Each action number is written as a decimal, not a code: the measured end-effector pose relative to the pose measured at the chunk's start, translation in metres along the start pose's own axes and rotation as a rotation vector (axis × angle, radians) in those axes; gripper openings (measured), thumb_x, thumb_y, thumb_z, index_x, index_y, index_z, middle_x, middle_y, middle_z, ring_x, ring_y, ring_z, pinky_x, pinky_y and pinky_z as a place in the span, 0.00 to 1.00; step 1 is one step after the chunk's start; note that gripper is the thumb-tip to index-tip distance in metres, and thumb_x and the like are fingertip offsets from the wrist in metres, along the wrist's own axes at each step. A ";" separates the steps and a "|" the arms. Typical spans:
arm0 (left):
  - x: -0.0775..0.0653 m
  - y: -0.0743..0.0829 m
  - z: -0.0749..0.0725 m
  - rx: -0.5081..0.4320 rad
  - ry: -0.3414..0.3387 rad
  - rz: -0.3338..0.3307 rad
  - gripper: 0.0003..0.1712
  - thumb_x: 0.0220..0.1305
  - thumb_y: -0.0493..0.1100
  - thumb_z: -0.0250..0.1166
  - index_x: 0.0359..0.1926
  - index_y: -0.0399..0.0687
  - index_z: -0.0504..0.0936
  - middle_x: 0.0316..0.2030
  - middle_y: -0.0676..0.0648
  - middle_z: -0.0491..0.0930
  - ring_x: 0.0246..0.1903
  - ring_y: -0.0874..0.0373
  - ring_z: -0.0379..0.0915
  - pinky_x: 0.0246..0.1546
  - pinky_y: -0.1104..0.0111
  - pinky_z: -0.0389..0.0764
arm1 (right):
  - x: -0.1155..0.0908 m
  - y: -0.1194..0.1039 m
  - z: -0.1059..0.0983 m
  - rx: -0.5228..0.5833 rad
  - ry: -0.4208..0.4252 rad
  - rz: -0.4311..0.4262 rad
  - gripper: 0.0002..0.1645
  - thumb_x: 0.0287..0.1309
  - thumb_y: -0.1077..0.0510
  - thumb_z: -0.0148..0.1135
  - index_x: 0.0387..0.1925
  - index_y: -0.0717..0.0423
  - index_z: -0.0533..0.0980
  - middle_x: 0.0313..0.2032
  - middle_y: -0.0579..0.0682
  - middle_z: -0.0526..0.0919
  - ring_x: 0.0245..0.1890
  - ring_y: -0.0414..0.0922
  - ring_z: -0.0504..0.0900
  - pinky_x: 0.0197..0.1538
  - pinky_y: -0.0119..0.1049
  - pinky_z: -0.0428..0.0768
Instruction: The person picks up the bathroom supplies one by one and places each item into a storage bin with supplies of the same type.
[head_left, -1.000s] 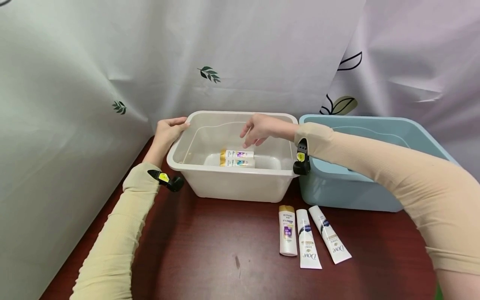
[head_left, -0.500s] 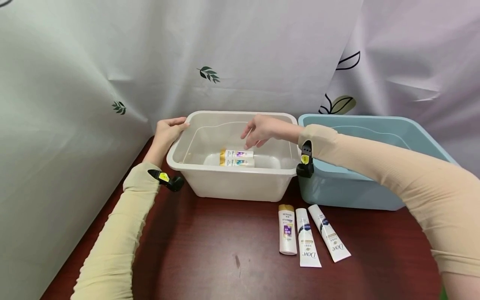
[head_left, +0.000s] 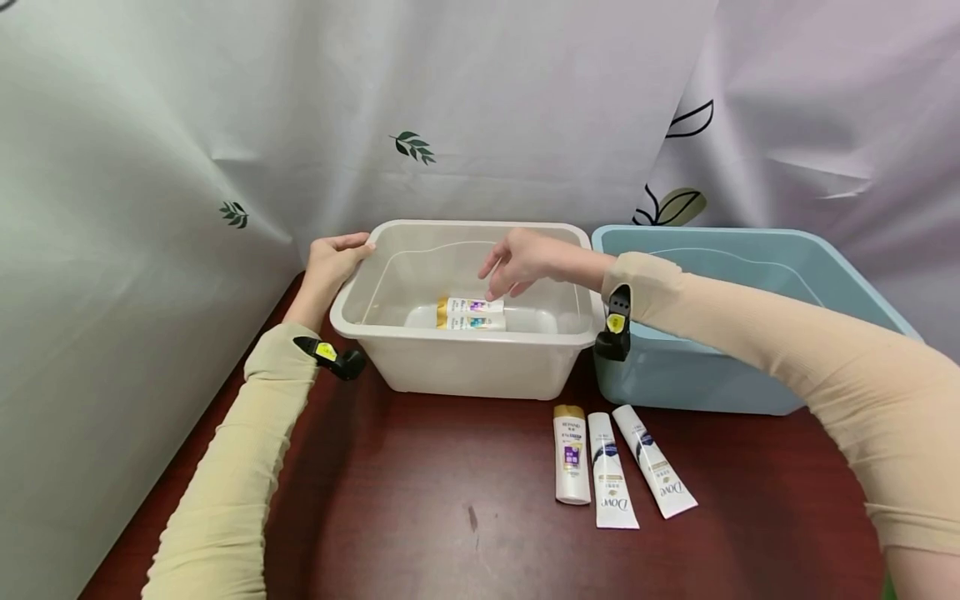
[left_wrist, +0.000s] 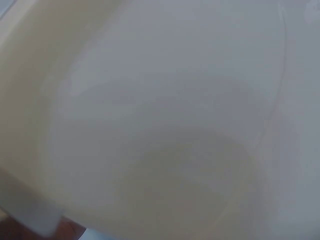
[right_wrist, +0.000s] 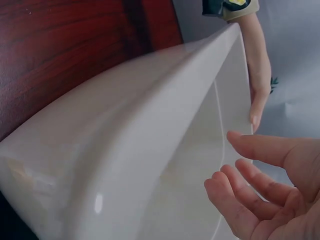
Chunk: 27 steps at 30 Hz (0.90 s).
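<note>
My left hand (head_left: 333, 267) holds the left rim of a white plastic bin (head_left: 472, 367), thumb over the edge. Inside the bin, two small white shampoo bottles with gold caps (head_left: 441, 313) lie side by side on the bottom. My right hand (head_left: 521, 260) is over the bin's interior, above and right of the bottles, its fingers loosely bent around nothing. In the right wrist view, thumb and fingertips (right_wrist: 212, 189) stand apart with nothing between them. The left wrist view is filled by the bin's blurred pale inner wall (left_wrist: 165, 100).
A blue bin (head_left: 697, 375) stands right beside the white one, my right forearm crossing over it. In front lie a gold-capped shampoo bottle (head_left: 572, 458) and two white Dove tubes (head_left: 611, 475) on the dark red table (head_left: 405, 500). A patterned curtain (head_left: 510, 108) hangs behind.
My right wrist has shifted slightly to the right, while the hand stays over the white bin. My left hand keeps its hold on the rim. The head view has drifted a little.
</note>
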<state>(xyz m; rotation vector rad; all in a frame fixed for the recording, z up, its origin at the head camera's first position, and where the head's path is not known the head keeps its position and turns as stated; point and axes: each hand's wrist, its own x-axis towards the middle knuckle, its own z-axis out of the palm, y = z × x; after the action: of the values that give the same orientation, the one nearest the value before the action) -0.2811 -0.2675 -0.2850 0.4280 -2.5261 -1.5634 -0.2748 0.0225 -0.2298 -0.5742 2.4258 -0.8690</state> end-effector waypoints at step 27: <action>-0.002 -0.001 -0.002 0.002 -0.025 0.005 0.28 0.65 0.49 0.62 0.63 0.45 0.74 0.64 0.43 0.72 0.53 0.57 0.73 0.56 0.67 0.75 | -0.026 -0.002 0.001 0.065 0.022 -0.066 0.21 0.49 0.63 0.70 0.48 0.58 0.80 0.38 0.52 0.86 0.35 0.41 0.83 0.43 0.34 0.83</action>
<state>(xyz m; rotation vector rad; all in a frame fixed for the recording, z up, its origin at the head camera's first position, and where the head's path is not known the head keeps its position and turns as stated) -0.2789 -0.2692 -0.2853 0.4053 -2.5454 -1.5746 -0.2531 0.0347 -0.2210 -0.6265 2.4008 -0.9820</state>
